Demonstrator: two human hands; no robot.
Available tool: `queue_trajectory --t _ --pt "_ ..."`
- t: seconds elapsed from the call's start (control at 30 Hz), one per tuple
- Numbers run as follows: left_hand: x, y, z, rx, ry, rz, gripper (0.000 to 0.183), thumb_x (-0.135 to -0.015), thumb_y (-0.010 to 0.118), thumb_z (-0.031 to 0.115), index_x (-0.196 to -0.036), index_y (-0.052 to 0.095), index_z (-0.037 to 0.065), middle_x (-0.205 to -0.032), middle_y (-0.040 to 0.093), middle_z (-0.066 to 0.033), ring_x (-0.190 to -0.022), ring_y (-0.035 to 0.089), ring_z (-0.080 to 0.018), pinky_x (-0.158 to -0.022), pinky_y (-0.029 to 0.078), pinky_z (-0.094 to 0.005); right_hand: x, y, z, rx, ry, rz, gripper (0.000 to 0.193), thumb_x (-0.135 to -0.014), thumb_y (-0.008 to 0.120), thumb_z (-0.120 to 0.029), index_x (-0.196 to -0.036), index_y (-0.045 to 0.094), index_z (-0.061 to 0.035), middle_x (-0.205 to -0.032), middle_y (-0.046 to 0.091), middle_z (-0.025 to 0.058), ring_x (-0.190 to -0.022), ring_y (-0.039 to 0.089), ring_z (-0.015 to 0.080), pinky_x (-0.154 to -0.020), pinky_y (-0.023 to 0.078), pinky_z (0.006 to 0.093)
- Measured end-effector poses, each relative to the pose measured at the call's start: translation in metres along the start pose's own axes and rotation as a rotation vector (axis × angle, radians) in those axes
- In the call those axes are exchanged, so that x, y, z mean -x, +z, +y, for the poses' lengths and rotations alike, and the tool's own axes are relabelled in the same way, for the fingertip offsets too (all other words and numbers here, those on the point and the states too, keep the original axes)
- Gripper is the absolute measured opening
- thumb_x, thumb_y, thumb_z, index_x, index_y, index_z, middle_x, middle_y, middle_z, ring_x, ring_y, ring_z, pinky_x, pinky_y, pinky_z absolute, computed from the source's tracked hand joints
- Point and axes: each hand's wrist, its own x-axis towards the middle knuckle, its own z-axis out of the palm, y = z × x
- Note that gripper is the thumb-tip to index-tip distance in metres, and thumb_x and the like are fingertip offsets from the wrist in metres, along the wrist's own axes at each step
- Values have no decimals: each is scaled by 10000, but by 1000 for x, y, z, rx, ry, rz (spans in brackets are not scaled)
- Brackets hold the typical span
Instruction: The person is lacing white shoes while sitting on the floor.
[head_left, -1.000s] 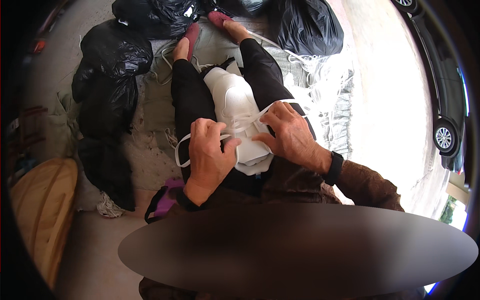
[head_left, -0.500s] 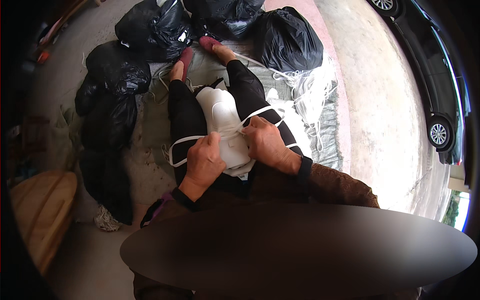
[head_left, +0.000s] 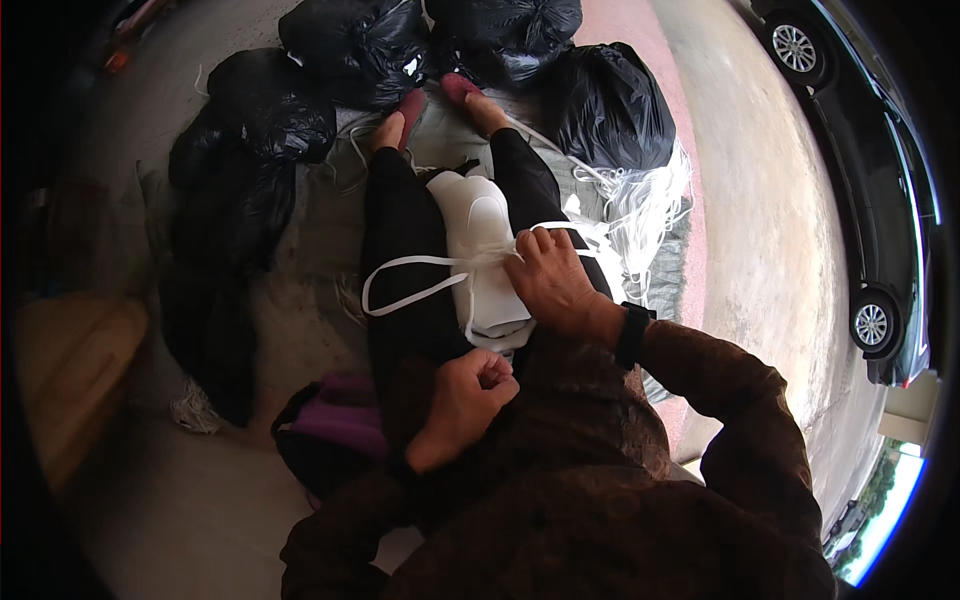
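Note:
A bundle of smooth white moulded pieces (head_left: pixel 490 205), rounded at the far end, lies lengthwise between my thighs. Around its middle runs a flat white cord (head_left: pixel 412 262), knotted on top, with a wide loop spread over my left thigh. My right hand (head_left: pixel 560 285) is closed on the cord just right of the knot; its fingertips partly hide the grip. Below the near end of the bundle, my left hand (head_left: pixel 463 400) is curled closed, off the cord, and nothing shows in it.
Several stuffed black plastic bags (head_left: pixel 610 105) form an arc around my feet. A tangle of loose white cord (head_left: pixel 650 225) lies at the right. By my left side sits a purple and black bag (head_left: pixel 335 420). Farther right, a dark car (head_left: pixel 860 190) stands on concrete.
My left hand has let go of the cord's left loop and drawn back toward me. My right hand stays by the knot. The whole view has shifted.

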Motion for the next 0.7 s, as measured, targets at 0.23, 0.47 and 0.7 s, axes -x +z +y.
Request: queue_trajectory --t 0.23,0.47,0.7 --pt "-9 -7 1 711 -360 -81 356 -888 647 43 -1211 516 -30 -984 687 -153 -866 678 -198 -779 559 -328 -7 -45 -21 -628 114 60 148 -671 690 -37 -801 642 -88 -972 542 82 -966 533 285 -866 436 406" --pt "-30 1 -24 1321 -359 -221 329 -957 566 141 -1274 505 79 -1104 661 -121 -990 639 -232 -931 498 -405 -10 -39 -9 -472 320 -91 414 -696 772 -86 -1082 625 -74 -993 597 114 -938 629 305 -716 535 426" --pt "-41 5 -28 1401 -391 -301 186 -953 584 145 -1135 593 106 -1032 676 -111 -930 630 -217 -893 492 -406 -3 -16 2 -113 121 -202 344 -697 669 -90 -1026 591 -26 -938 538 176 -890 559 339 -716 481 434"
